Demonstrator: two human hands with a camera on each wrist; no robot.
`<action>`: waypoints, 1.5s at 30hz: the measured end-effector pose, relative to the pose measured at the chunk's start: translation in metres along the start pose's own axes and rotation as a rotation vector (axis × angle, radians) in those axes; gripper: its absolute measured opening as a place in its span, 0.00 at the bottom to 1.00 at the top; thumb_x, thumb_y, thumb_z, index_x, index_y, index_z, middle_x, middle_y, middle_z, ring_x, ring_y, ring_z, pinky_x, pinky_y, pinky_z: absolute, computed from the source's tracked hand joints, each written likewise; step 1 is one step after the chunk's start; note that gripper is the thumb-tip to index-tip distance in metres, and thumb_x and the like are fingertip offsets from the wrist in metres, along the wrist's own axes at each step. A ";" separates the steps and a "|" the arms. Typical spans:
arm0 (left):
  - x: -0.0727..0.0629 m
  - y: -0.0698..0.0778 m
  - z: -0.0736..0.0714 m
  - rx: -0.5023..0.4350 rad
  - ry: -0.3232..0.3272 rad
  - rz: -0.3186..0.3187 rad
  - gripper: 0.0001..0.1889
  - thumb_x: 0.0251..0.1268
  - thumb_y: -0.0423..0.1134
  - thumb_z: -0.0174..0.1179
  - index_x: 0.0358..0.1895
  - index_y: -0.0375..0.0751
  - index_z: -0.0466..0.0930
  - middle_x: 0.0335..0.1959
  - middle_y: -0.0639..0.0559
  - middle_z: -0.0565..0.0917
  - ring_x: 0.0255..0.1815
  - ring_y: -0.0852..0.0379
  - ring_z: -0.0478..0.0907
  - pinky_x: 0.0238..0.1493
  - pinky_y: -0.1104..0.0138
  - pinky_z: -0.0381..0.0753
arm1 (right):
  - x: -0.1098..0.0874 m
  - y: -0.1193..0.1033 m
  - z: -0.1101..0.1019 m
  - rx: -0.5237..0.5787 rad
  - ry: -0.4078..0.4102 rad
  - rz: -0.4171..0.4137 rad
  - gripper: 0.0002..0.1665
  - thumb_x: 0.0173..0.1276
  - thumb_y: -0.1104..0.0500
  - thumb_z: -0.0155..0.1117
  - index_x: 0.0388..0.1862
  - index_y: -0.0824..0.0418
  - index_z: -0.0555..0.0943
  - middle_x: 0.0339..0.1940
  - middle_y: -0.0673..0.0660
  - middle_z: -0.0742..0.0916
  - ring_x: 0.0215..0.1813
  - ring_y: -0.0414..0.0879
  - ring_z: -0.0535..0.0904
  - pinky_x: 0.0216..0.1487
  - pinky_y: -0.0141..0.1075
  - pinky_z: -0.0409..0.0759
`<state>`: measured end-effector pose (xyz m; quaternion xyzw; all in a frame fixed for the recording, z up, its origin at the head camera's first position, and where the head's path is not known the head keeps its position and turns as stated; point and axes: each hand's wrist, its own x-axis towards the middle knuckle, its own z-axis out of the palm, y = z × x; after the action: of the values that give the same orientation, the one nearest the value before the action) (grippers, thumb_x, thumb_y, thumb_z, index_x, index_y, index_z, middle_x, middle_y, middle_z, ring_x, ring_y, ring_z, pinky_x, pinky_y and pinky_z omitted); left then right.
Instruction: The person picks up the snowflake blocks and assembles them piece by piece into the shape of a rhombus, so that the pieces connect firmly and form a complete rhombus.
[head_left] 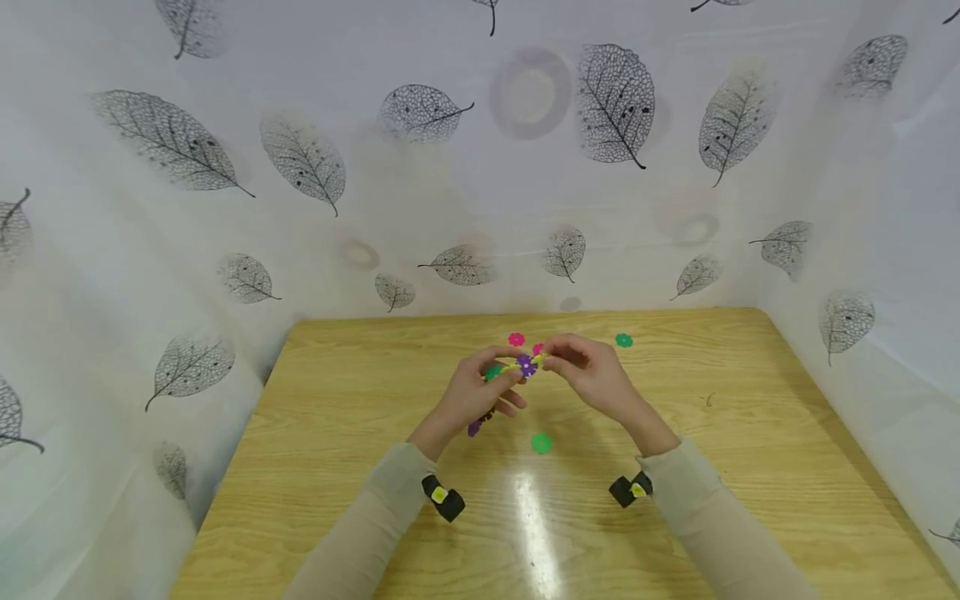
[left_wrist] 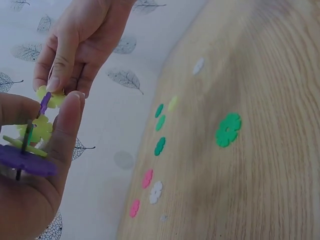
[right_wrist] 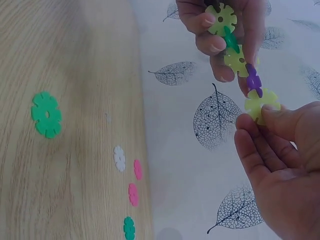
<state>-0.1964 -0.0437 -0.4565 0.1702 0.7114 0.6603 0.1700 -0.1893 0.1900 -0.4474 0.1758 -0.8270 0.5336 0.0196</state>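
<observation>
My left hand (head_left: 468,392) grips a chain of flower-shaped interlocking plastic discs, its fingers curled round it. Yellow, green and purple discs alternate in the right wrist view, among them a yellow disc (right_wrist: 220,20) and a green disc (right_wrist: 230,40). A larger-looking purple disc (left_wrist: 25,161) lies over the left palm. Between the hands is a purple disc (head_left: 527,365), edge-on in both wrist views. My right hand (head_left: 596,379) pinches a yellow disc (right_wrist: 261,104) between thumb and fingers, its edge meeting that purple disc. The chain's lower part is partly hidden behind the left hand.
On the wooden table (head_left: 337,467) lies a loose green disc (head_left: 542,443) below the hands. Farther back are a pink disc (head_left: 516,339), a teal disc (head_left: 624,340) and a white disc (right_wrist: 119,158). Leaf-printed curtain (head_left: 480,183) surrounds the table's back and sides.
</observation>
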 end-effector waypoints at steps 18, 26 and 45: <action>-0.003 -0.004 -0.003 -0.001 0.012 0.004 0.20 0.78 0.40 0.63 0.69 0.49 0.79 0.45 0.39 0.89 0.30 0.52 0.91 0.32 0.55 0.93 | -0.012 0.029 -0.029 -0.112 0.068 0.096 0.16 0.80 0.53 0.65 0.59 0.59 0.86 0.54 0.60 0.90 0.48 0.34 0.84 0.50 0.27 0.85; -0.002 -0.004 -0.002 0.008 0.019 0.001 0.19 0.79 0.40 0.62 0.69 0.50 0.80 0.42 0.40 0.90 0.31 0.49 0.92 0.37 0.41 0.92 | -0.020 0.065 -0.055 -0.290 0.125 0.172 0.16 0.82 0.54 0.62 0.57 0.62 0.86 0.53 0.62 0.90 0.52 0.52 0.86 0.51 0.33 0.85; -0.004 -0.001 -0.003 0.018 0.019 0.007 0.19 0.80 0.39 0.61 0.69 0.46 0.80 0.41 0.40 0.90 0.33 0.45 0.92 0.35 0.47 0.93 | -0.023 0.112 -0.066 -0.371 0.103 0.300 0.20 0.82 0.58 0.59 0.62 0.71 0.81 0.53 0.70 0.86 0.54 0.63 0.83 0.54 0.56 0.86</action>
<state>-0.1943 -0.0487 -0.4569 0.1679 0.7183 0.6560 0.1594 -0.2135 0.2965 -0.5224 0.0168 -0.9257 0.3777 0.0140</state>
